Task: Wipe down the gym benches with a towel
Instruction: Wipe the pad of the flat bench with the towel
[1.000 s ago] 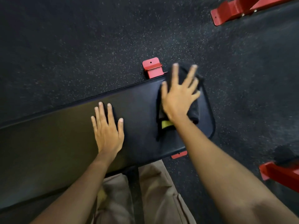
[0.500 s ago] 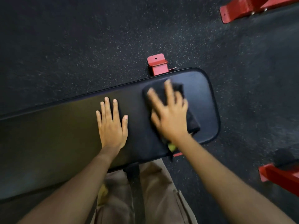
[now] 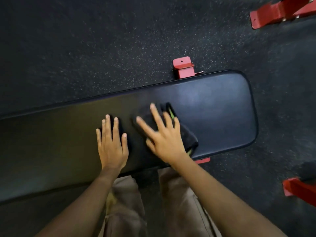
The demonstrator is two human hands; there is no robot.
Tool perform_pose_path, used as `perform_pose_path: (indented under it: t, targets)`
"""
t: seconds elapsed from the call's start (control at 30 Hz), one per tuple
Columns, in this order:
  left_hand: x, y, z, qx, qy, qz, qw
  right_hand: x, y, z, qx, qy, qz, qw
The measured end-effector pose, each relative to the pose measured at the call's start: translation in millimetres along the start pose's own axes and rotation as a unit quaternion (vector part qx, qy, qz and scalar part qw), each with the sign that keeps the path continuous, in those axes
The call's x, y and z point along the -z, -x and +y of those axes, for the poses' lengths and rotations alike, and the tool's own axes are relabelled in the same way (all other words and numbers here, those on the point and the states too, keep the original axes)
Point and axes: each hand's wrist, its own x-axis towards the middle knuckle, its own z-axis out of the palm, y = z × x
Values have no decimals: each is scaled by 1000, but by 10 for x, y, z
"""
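- Bench: black padded top, red foot at its far edge.
- Towel: dark, flat on bench, under right hand.
- Right hand: fingers spread, pressing towel.
- Left hand: flat on bench, fingers straight, beside towel.

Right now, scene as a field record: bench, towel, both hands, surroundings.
bench: black pad, runs left to right, rounded end at right
towel: dark, green trim, lying on bench under right hand
left hand: flat on bench, fingers straight, holds nothing
right hand: fingers spread, presses towel onto bench; blurred
foot: red, at bench's far edge
frames: red, top right and lower right
floor: dark, speckled
trousers: tan, beside bench's near edge
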Motion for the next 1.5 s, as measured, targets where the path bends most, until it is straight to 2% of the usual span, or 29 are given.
perform_pose_path:
  t: [0.07,0.1,0.17,0.23,0.27,0.3,0.33,0.37,0.43,0.47,0.53,0.6,0.63,0.7,0.77,0.8,0.83,0.9,0.93,1.0,1.07,1.13,1.17,1.23,1.27,1.3,1.33,1.4,1.5]
  targets:
    - [107,27,-242,9,1,-1,1000,-2,438,85,82,15,-11,996]
    - [143,27,-344,6,-1,-4,1000,23,547,229,60,29,-9,998]
    - [212,34,-605,4,-7,-5,1000,82,442,402,-120,34,21,992]
    - [277,59,-868,7,-8,-7,1000,116,-58,326,-385,5,71,920]
    - [306,70,-986,8,-8,-7,1000,106,-372,176,-470,-15,77,879]
    - [339,81,-1093,10,-9,-9,1000,89,-647,-49,-493,-20,65,867]
    - [369,93,-1196,13,-11,-8,1000,30,-840,-310,-461,-9,54,886]
    - [407,103,-1307,17,-13,-8,1000,-43,-940,-622,-380,0,55,923]
    - [463,129,-1501,21,-15,-6,1000,-221,-767,-1216,-164,4,25,986]
    - [497,139,-1613,21,-14,-5,1000,-289,-555,-1453,-58,4,5,998]
    - [557,147,-1807,27,-16,-3,999,-334,-112,-1522,82,14,-15,996]
    - [595,161,-1953,26,-19,-8,999,-281,132,-1210,105,35,-23,994]
    - [616,173,-2028,21,-18,-12,1000,-256,133,-1059,50,42,-20,998]
    - [633,190,-2144,-1,-19,-17,1000,-188,-137,-915,-178,25,25,983]
    - [632,197,-2190,-21,-14,-20,999,-163,-687,-1051,-416,-10,70,906]
    - [634,193,-2206,-26,-10,-21,999,-162,-939,-1255,-455,-17,59,888]
    - [633,191,-2206,-29,-7,-20,999,-201,-1101,-1473,-421,-5,41,906]
    - [637,186,-2229,-30,-1,-15,999,-340,-1110,-1941,-201,12,26,979]
    - [645,190,-2241,-27,2,-13,1000,-428,-932,-2114,-76,19,8,997]
    - [686,201,-2298,-8,7,-7,1000,-486,-485,-2198,84,30,-14,996]
    - [741,208,-2392,13,10,-3,1000,-415,-231,-1925,124,39,-21,991]
    - [803,224,-2509,24,6,2,1000,-333,-275,-1661,21,40,-8,999]
    - [839,239,-2577,29,3,6,1000,-305,-425,-1640,-91,24,10,995]
    - [875,266,-2653,42,6,9,999,-308,-895,-1832,-341,-12,44,939]
    - [893,276,-2688,52,10,9,999,-324,-1143,-2074,-389,-17,37,920]
    - [914,292,-2736,63,12,10,998,-368,-1332,-2361,-362,-9,16,932]
    - [930,307,-2787,74,14,12,997,-435,-1441,-2641,-281,-2,8,960]
    - [974,338,-2910,102,17,20,994,-586,-1357,-3051,-48,12,-7,999]
    - [1056,385,-3127,161,19,39,986,-660,-827,-3008,221,39,-35,974]
